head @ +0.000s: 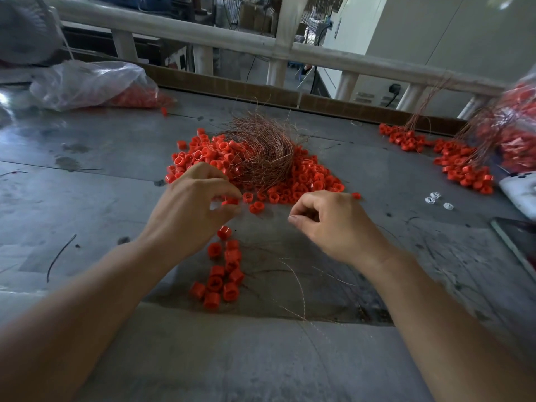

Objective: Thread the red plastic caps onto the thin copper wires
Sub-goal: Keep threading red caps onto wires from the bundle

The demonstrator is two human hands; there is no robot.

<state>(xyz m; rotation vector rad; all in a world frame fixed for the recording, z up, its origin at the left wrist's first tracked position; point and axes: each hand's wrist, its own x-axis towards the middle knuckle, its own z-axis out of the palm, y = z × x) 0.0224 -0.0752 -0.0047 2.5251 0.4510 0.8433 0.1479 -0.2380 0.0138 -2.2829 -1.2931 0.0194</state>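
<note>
Just past the hands, at twelve o'clock on the counter, a nest of thin copper wires sits on a broad heap of loose red caps. The left grip is clamped on a single cap, pinched between thumb and fingertips at the heap's near edge. The right grip is curled, thumb against forefinger as if on a strand. Any wire there is too fine to make out, so I cannot tell whether it holds one.

At six o'clock, near the wrists, a small cluster of caps lies with trailing strands running toward five o'clock. These look already threaded, though the wire through them is hard to confirm. At two o'clock, bunches of caps with wires rising from them appear finished. A plastic bag at ten o'clock holds more caps. Judging by the heap and tangle remaining, most of the job is ahead, and the pinched cap seems next to go on.
</note>
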